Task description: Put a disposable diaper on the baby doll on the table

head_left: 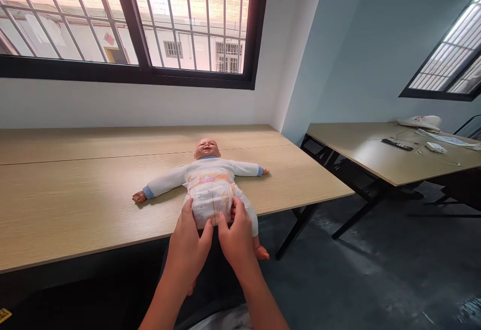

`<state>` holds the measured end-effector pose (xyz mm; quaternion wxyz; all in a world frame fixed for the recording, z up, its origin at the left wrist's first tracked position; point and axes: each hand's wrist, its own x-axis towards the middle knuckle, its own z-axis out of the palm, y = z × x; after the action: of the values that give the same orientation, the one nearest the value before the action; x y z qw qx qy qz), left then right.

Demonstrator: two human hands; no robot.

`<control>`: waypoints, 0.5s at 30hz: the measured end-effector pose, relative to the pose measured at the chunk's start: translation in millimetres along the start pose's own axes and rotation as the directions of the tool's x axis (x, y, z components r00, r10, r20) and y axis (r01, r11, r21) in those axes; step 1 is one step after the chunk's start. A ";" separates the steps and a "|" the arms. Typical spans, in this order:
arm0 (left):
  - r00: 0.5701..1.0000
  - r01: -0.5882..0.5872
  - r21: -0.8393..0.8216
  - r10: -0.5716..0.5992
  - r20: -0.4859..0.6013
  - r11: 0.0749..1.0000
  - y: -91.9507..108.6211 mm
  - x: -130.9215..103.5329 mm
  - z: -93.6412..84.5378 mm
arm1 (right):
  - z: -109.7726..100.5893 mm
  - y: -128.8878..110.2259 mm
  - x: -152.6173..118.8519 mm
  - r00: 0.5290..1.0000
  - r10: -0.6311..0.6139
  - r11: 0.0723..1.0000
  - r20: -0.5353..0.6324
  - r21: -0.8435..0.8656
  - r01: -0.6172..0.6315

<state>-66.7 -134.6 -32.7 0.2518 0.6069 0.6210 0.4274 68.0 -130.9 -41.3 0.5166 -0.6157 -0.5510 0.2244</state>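
Note:
A baby doll (246, 168) in a white knitted top with blue cuffs lies on its back at the table's front edge, arms spread and legs hanging over the edge. Around its hips is a white patterned diaper (211, 197). My left hand (190, 240) grips the diaper's lower left side, thumb on its front. On the lower right side, my right hand (236, 227) holds the diaper with its thumb on the front and fingers curled at the side. The two thumbs are close together near the bottom of the diaper.
The doll rests on a light wooden table (75, 205) against the wall below a barred window. To the right, a second table (349, 142) bears a black remote (397, 144), a white device (436, 147), cables and a white bag (420, 122). A gap separates the tables.

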 end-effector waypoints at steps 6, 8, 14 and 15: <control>0.998 0.066 -0.337 -0.065 0.014 0.939 -5.1 25.7 21.3 | 5.5 -6.2 9.6 0.996 0.056 0.997 0.066 -0.065 -0.052; 0.996 0.087 -0.356 -0.087 0.016 0.930 -8.7 33.1 25.1 | 9.5 -5.2 9.7 0.996 0.055 0.995 0.063 -0.085 -0.050; 0.999 0.029 -0.345 -0.041 -0.027 0.938 -18.8 41.1 24.7 | 17.2 13.9 13.3 1.000 -0.022 0.972 0.009 0.233 0.020; 0.999 0.031 -0.364 -0.042 -0.023 0.931 -19.5 41.4 23.9 | 17.3 17.1 15.5 0.999 -0.037 0.960 0.016 0.280 0.031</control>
<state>-62.9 -87.1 -52.6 0.3580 0.5316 0.5461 0.5394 65.5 -107.7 -58.2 0.5962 -0.5248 -0.5297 0.2977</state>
